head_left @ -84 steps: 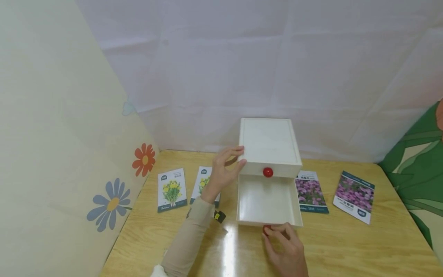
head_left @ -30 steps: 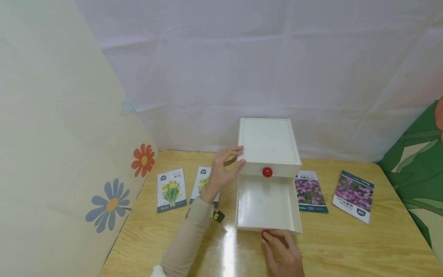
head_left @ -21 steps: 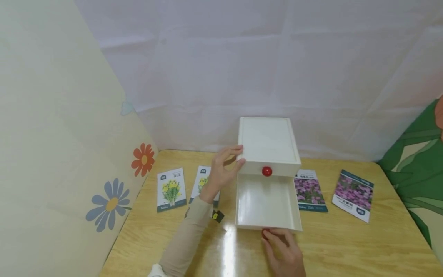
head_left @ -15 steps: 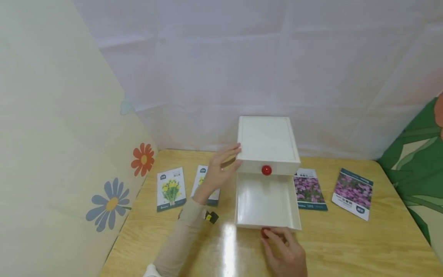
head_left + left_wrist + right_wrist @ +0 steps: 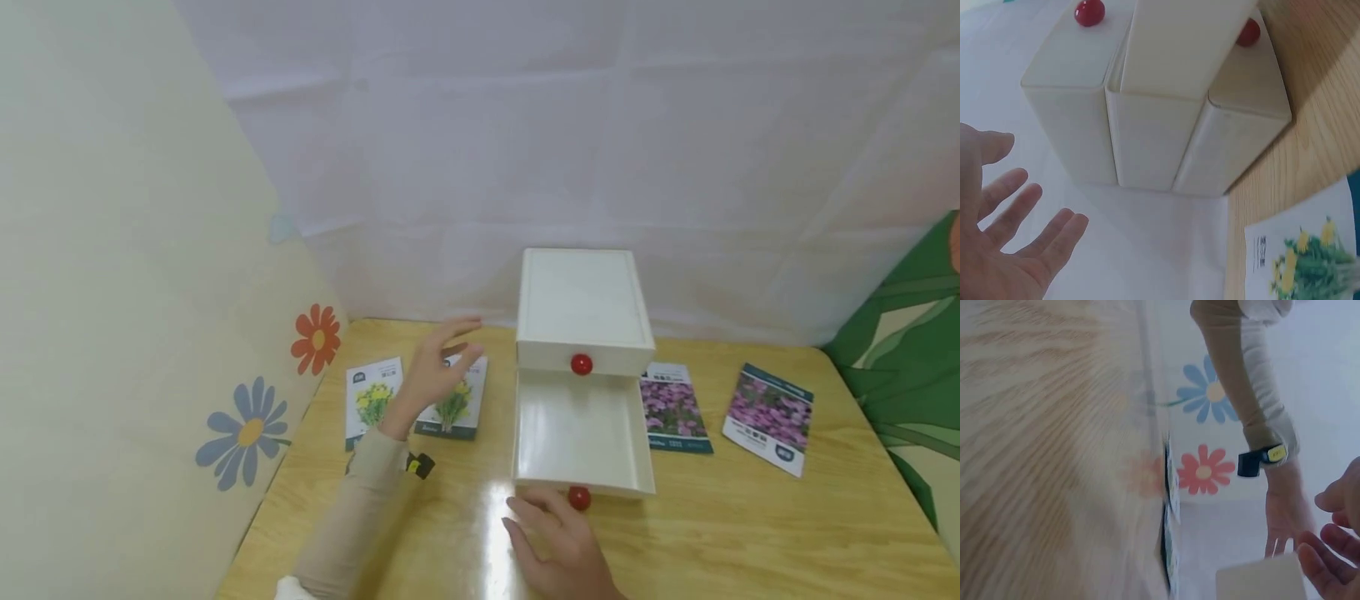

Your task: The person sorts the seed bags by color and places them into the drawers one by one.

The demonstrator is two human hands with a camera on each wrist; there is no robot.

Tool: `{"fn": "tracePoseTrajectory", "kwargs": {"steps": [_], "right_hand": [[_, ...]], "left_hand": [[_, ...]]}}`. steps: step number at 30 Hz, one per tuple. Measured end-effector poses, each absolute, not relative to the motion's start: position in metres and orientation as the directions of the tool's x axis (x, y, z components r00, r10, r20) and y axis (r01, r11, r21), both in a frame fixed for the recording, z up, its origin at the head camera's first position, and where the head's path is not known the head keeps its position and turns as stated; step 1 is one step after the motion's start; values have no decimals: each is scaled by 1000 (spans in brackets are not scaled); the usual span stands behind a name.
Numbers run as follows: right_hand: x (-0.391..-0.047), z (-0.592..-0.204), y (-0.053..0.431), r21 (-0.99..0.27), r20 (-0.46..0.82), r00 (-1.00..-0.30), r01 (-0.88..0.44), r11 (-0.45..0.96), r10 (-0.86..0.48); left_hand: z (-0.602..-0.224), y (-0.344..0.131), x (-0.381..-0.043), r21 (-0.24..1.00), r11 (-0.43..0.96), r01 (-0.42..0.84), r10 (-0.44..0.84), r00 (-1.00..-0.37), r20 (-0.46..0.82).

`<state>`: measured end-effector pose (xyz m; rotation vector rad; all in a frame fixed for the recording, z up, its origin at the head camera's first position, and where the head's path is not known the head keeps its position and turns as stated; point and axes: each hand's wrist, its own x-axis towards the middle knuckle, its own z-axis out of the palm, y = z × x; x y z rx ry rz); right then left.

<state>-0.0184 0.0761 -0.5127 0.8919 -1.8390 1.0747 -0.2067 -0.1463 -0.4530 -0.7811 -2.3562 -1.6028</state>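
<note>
A white drawer cabinet point(image 5: 585, 296) stands at the back of the table, with its middle drawer point(image 5: 581, 433) pulled out and bare inside. My left hand point(image 5: 431, 375) hangs in the air left of the cabinet, fingers apart and holding nothing; it overlaps a seed packet point(image 5: 467, 417) with yellow flowers. In the left wrist view its loosely bent fingers point(image 5: 1063, 240) stand apart from the cabinet's side point(image 5: 1147, 137). My right hand point(image 5: 558, 542) is just left of the drawer's red knob point(image 5: 580, 498), off it, its fingers loosely bent round nothing.
Another yellow-flower packet point(image 5: 367, 375) lies at the left, partly behind my left arm. Two purple-flower packets, one point(image 5: 675, 408) beside the cabinet and one point(image 5: 768, 421) farther right, lie on the wooden table point(image 5: 750, 533). A white cloth point(image 5: 480, 167) hangs behind.
The middle drawer came out slightly farther early on. Since then my left hand has left the cabinet's side and moved left, and my right hand has let go of the red knob and shifted left.
</note>
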Motion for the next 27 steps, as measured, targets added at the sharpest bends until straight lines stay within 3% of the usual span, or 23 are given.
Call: {"fn": "tracePoseTrajectory", "kwargs": {"steps": [3, 6, 14, 20, 27], "right_hand": [[-21, -511, 62, -334, 885, -422, -870, 362, -199], [-20, -506, 50, -387, 854, -470, -861, 331, -225], [-18, -492, 29, -639, 649, -694, -719, 271, -311], [-21, -490, 16, -840, 363, -864, -466, 278, -349], [-32, -500, -2, -862, 306, -882, -417, 288, -360]], "left_hand": [[-451, -158, -209, 794, 354, 494, 307, -864, 400], [-453, -169, -213, 767, 429, 478, 298, -876, 380], [-465, -194, -227, 697, 594, 401, 274, -916, 293], [-473, -208, -239, 668, 667, 330, 249, -944, 217], [-477, -223, -250, 610, 729, 311, 250, -950, 185]]}}
